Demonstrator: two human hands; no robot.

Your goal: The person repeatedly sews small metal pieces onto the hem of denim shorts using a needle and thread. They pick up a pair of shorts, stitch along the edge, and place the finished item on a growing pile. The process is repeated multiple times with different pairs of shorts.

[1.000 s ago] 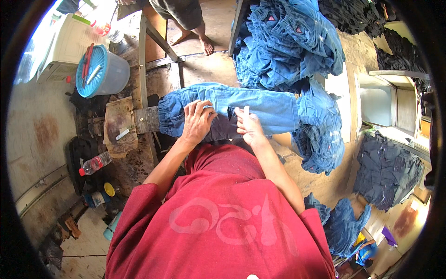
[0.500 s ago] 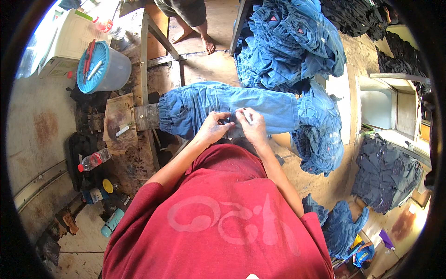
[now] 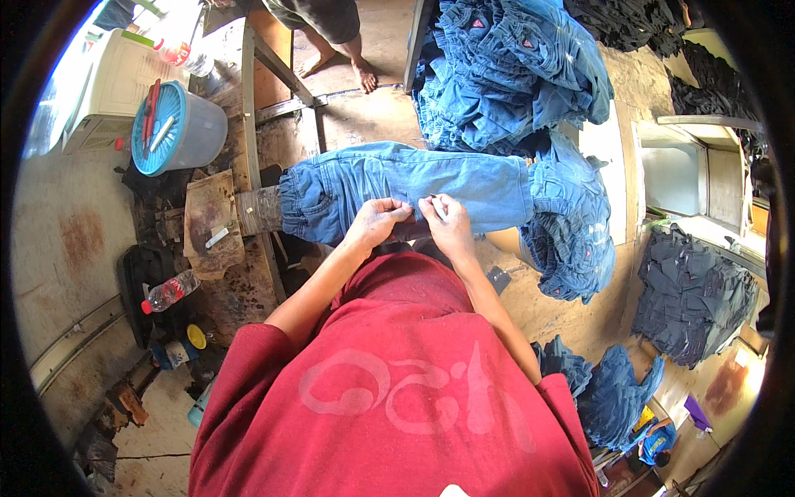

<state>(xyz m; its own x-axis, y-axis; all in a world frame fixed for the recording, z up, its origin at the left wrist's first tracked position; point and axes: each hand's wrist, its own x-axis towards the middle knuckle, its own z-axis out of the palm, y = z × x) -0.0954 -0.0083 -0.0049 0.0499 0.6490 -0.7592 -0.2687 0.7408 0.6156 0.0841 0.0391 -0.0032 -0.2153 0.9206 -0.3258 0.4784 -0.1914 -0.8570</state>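
A pair of blue denim trousers (image 3: pixel 472 178) with an elastic waist lies stretched crosswise over a narrow board (image 3: pixel 260 210). My left hand (image 3: pixel 377 224) is at its near edge, thumb and fingertips pinched together; what lies between them is hidden. Close on its right, my right hand (image 3: pixel 448 229) is also closed in a pinch over the denim. A small dark bit shows by its fingertips, too small to name. The two hands are slightly apart.
More blue denim garments (image 3: pixel 513 74) are heaped at the far right, others (image 3: pixel 571 224) beside the board's right end. Dark folded garments (image 3: pixel 694 294) lie farther right. A blue-lidded tub (image 3: pixel 192 128) and a bottle (image 3: pixel 172 291) are at left. Another person's bare legs (image 3: pixel 352 58) stand beyond.
My left thumb and fingers, spread around a gap before, have come together. My right hand stays in its pinch, shifted very slightly. The view has tilted a little.
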